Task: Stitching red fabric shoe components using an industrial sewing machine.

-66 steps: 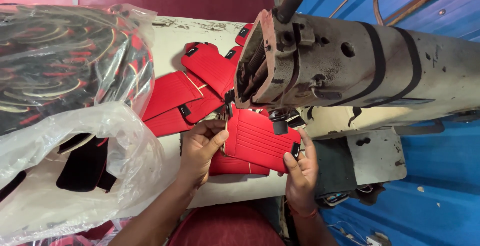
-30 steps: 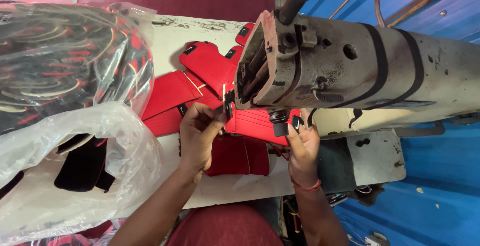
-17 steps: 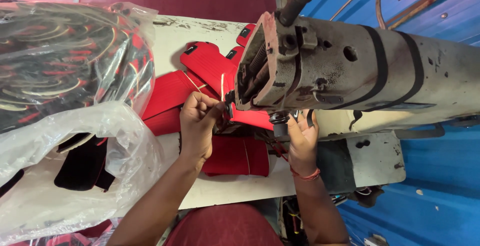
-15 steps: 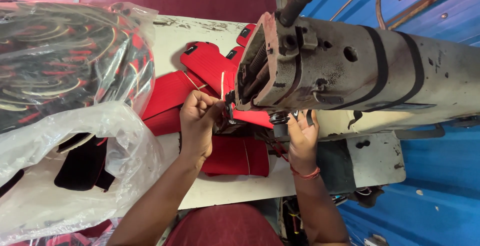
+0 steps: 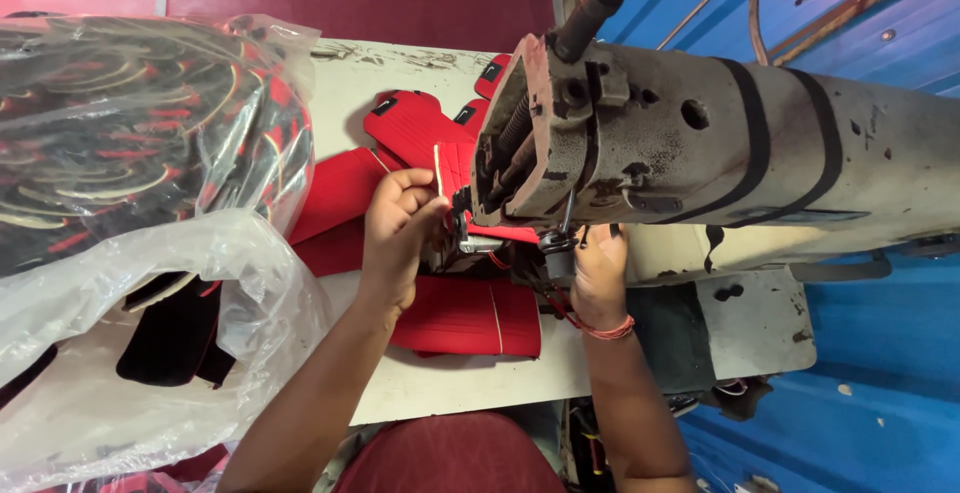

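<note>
A worn grey sewing machine (image 5: 700,163) reaches over the white table (image 5: 460,383). Beneath its head lies a red ribbed fabric piece (image 5: 470,315) with a pale seam line. My left hand (image 5: 400,233) pinches the upper edge of this red piece beside the needle area, fingers closed on it. My right hand (image 5: 598,271) holds the piece's right side under the machine arm; its fingertips are hidden by the machine. More red pieces with black tabs (image 5: 415,128) lie stacked behind the needle.
A large clear plastic bag (image 5: 140,133) of black and red patterned pieces fills the left. A second plastic bag (image 5: 170,343) with dark pieces lies in front of it. Blue corrugated wall (image 5: 860,413) is on the right.
Both hands moved up from the table's front edge toward the needle. The red piece was slid farther under the machine head, and my left hand closed on its upper edge.
</note>
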